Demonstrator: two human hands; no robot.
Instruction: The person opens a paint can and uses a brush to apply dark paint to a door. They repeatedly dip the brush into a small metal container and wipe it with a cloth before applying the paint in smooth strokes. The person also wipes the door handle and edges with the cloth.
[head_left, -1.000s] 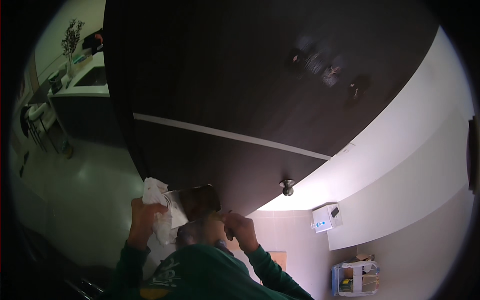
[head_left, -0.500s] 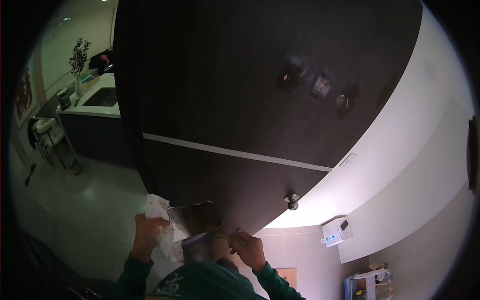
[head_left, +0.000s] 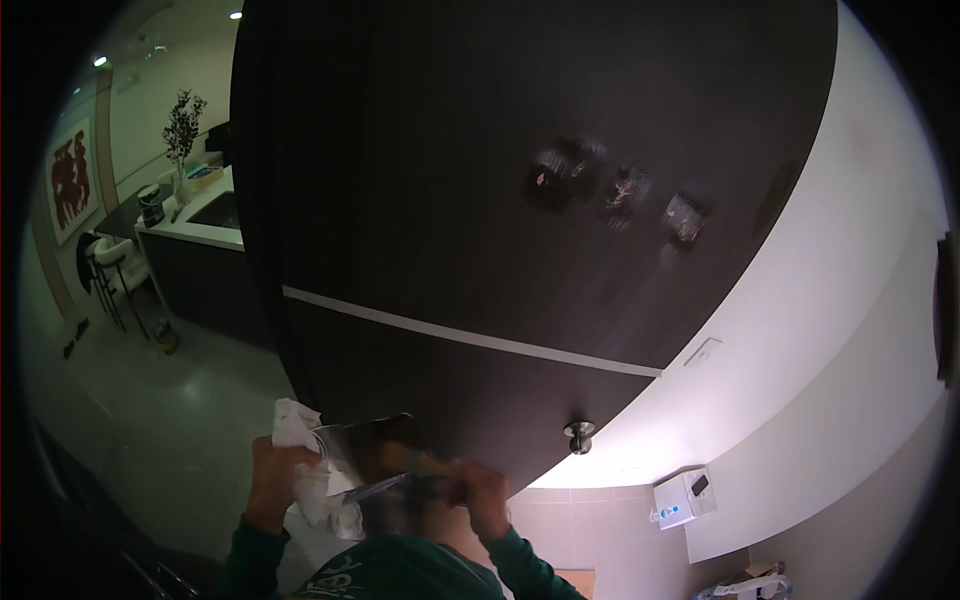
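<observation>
Low in the view, my left hand (head_left: 277, 480) is closed on an open rectangular container (head_left: 345, 440) with shiny walls and something dark brown inside. A crumpled white cloth (head_left: 297, 424) is bunched between that hand and the container. My right hand (head_left: 483, 493) is closed round a tan handle, seemingly that of a paintbrush (head_left: 432, 467), which reaches over the container's opening. Blur hides the brush's head. Before me stands a large dark brown door (head_left: 420, 180), with several glossy, rough patches (head_left: 625, 195) on its upper part.
A pale strip of tape (head_left: 480, 342) crosses the door above a round metal knob (head_left: 579, 436). To the right are a white wall and a white box (head_left: 683, 498). At the left stand a kitchen counter (head_left: 195, 232), white stools (head_left: 122, 265) and a vase with branches (head_left: 182, 140).
My view has shifted, so the tape, knob and counter sit lower in it. My right hand has moved left toward the container, and the brush with it. The left hand keeps its hold.
</observation>
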